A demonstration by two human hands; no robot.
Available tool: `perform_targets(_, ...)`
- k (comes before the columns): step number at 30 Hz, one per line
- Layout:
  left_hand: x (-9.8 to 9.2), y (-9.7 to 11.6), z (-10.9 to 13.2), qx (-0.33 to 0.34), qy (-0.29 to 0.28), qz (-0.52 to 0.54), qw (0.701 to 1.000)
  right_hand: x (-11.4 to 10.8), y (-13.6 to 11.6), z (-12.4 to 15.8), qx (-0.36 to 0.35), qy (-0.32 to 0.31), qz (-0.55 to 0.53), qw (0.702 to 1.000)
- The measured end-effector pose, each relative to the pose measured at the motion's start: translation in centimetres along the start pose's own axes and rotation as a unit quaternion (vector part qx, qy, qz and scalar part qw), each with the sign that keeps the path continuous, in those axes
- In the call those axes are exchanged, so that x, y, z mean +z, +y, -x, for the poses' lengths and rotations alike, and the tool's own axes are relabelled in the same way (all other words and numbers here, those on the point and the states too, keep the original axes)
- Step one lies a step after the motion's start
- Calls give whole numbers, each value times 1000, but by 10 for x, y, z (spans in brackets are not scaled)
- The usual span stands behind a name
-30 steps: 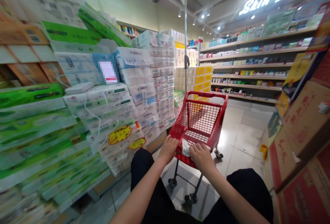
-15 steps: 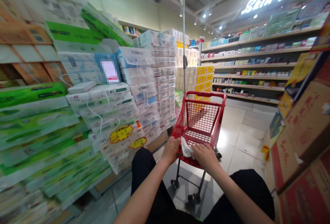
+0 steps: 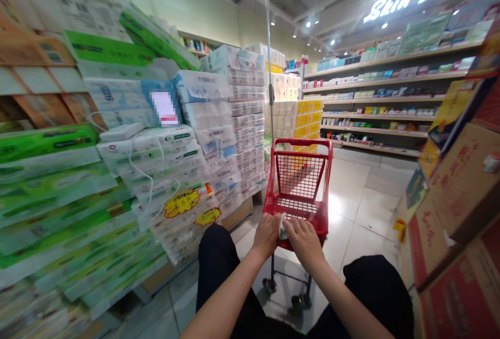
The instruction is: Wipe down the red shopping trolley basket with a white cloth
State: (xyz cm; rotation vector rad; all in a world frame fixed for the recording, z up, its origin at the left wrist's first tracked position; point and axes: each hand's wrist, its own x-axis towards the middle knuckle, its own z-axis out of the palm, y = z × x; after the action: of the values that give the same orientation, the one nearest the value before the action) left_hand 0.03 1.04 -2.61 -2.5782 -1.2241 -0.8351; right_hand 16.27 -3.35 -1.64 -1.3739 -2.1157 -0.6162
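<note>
A small red shopping cart (image 3: 323, 215) with a mesh back stands between my knees. My left hand (image 3: 267, 235) is closed over the cart's near edge, on its left side. Close beside it, my right hand (image 3: 303, 241) is closed on a crumpled white wipe (image 3: 282, 228), pressing it against the same edge. The wipe shows only in the narrow gap between the two hands; the rest is hidden under the right fingers. Both palms are turned down, out of sight.
Stacked tissue packs (image 3: 179, 167) rise on the left, with a power bank (image 3: 122, 132) and white cable on them. Cardboard boxes (image 3: 463, 183) line the right side. Product shelves (image 3: 375, 117) stand at the back. A thin pole (image 3: 269, 58) rises behind the cart.
The cart has shifted slightly left and turned a little. My hands have come closer together, and the wipe is now bunched up between them with less of it showing.
</note>
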Motion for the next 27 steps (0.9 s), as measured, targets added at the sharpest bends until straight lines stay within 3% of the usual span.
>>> perform_targets(3, 0, 0, 3, 4, 5, 22, 1000, -4, 3, -4, -29, -8, -22, 999)
perform_targets(6, -8, -6, 8, 22, -1, 61, 998, -22, 22, -1, -58, -33, -58, 996)
perform_targets(9, -23, -11, 14, 19, 4, 107, 994, -39, 46, 7, -16, -28, -62, 998)
perform_targets(12, -37, -13, 16, -16, 43, 144, 989, -43, 59, 14, 29, -24, -60, 997)
perform_targets(16, -51, -4, -1, -20, 113, 156, 981, -31, 58, 17, 27, -33, -78, 996)
perform_targets(18, -53, 7, -17, 1, 81, 130, 988, -22, 54, 17, 28, -25, -83, 996)
perform_targets(21, -47, 24, -39, 15, -57, 57, 997, -12, 49, 17, 23, -18, -81, 996)
perform_targets(24, -34, 36, -46, -14, -172, -21, 985, -7, 47, 17, 26, -21, -70, 997)
perform_targets(27, -28, 40, -36, -12, -159, -22, 987, -6, 46, 17, 38, -19, -62, 997)
